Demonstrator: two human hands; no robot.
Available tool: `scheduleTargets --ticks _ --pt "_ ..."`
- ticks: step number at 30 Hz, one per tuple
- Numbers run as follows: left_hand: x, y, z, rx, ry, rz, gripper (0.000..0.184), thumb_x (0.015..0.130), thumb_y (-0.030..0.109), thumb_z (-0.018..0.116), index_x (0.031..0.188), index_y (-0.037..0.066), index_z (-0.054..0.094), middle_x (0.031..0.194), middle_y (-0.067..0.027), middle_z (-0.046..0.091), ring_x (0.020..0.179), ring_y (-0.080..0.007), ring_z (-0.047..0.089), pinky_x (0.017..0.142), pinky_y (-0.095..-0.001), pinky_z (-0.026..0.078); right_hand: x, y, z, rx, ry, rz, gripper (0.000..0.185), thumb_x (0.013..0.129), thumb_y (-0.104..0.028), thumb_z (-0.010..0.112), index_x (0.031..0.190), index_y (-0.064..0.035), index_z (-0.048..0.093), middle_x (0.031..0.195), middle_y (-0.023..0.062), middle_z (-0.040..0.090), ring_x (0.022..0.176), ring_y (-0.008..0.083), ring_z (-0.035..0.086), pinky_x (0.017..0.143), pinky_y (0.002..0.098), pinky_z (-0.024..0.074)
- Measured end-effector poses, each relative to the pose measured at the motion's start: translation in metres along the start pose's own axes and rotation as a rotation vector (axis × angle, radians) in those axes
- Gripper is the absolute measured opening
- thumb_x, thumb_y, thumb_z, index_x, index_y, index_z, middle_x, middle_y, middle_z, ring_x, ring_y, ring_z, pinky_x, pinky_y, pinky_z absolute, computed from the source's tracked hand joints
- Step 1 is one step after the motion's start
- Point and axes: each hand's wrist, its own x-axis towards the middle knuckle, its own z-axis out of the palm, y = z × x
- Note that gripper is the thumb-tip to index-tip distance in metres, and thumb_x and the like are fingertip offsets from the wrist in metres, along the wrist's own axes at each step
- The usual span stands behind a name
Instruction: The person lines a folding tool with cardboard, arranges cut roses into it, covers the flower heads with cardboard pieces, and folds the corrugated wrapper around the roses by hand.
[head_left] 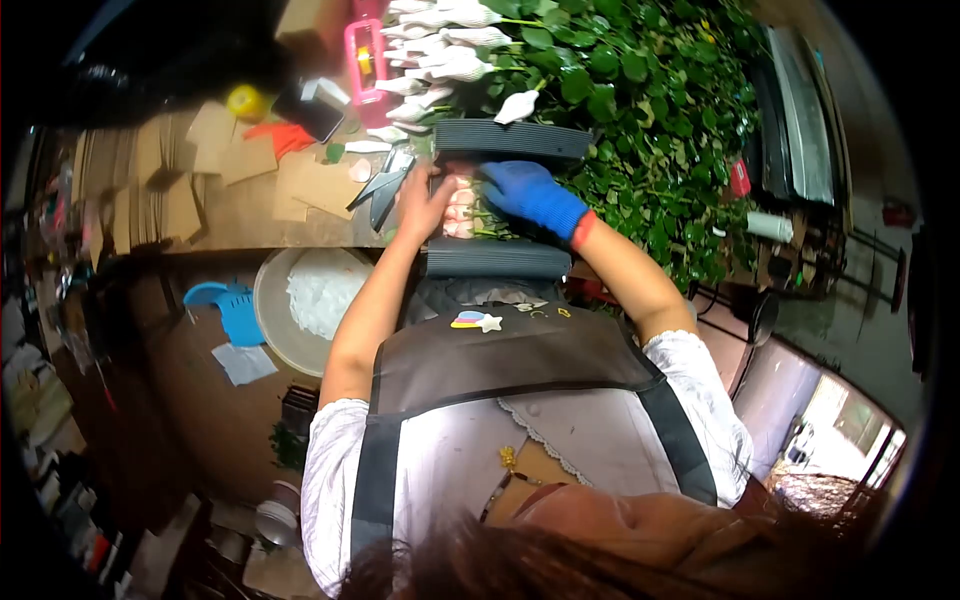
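Several pale pink roses point(459, 213) lie in a row between two dark ribbed pads, one behind point(512, 138) and one in front point(498, 262). Bare, my left hand point(424, 200) rests at the left side of the blooms, its fingers spread along them. A blue glove covers my right hand point(532, 194), which lies over the stems on the right of the blooms; its fingertips are partly hidden, so its grip cannot be made out. Close to the left of my left hand is a metal tool point(382, 187) like shears.
Roses in white netting point(455, 65) and leafy stems point(655, 130) fill the bench's back and right. Cardboard pieces point(325, 186), a yellow roll point(246, 102) and a pink holder point(366, 65) are at the left. Below stands a round bin point(268, 310) beside a blue plastic item point(240, 318).
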Motion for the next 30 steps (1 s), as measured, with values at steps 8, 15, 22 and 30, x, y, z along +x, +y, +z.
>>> scheduleTargets --ticks 8,15,22,30 --pt "-0.067 -0.031 -0.04 -0.352 0.363 -0.207 0.018 0.098 0.013 0.058 0.112 0.005 0.064 0.097 -0.0088 0.07 0.088 -0.0163 0.066 0.08 -0.0299 0.051 -0.001 -0.017 0.007 0.01 -0.166 -0.057 0.046 0.078 -0.048 0.07 0.101 -0.0087 0.064 0.093 0.0165 0.068 0.089 0.0364 0.066 0.077 0.046 0.0511" --pt "-0.06 -0.015 -0.043 -0.443 0.227 -0.262 0.016 0.097 0.012 0.061 0.11 0.002 0.063 0.097 -0.0078 0.071 0.087 -0.0133 0.067 0.078 -0.0278 0.053 -0.001 -0.02 0.002 -0.002 -0.22 -0.034 0.041 0.077 -0.047 0.069 0.096 -0.0103 0.065 0.093 0.0168 0.069 0.087 0.0357 0.067 0.075 0.046 0.0514" --pt "-0.031 -0.032 -0.023 -0.396 0.205 -0.135 0.017 0.094 0.015 0.063 0.109 0.006 0.064 0.092 -0.0091 0.07 0.083 -0.0176 0.066 0.076 -0.0321 0.052 -0.001 -0.031 0.033 -0.302 -0.291 -0.131 0.04 0.087 -0.048 0.056 0.089 -0.0116 0.073 0.086 0.0187 0.071 0.079 0.0357 0.069 0.069 0.0479 0.0533" --pt "0.085 0.059 -0.16 0.062 0.699 0.483 0.012 0.087 0.007 0.062 0.099 0.006 0.064 0.1 -0.0125 0.063 0.096 -0.0345 0.058 0.087 -0.0428 0.045 -0.019 -0.042 0.009 -0.042 -0.297 -0.006 0.044 0.09 -0.051 0.054 0.104 -0.0123 0.07 0.096 0.0212 0.07 0.09 0.0394 0.067 0.083 0.0459 0.0522"
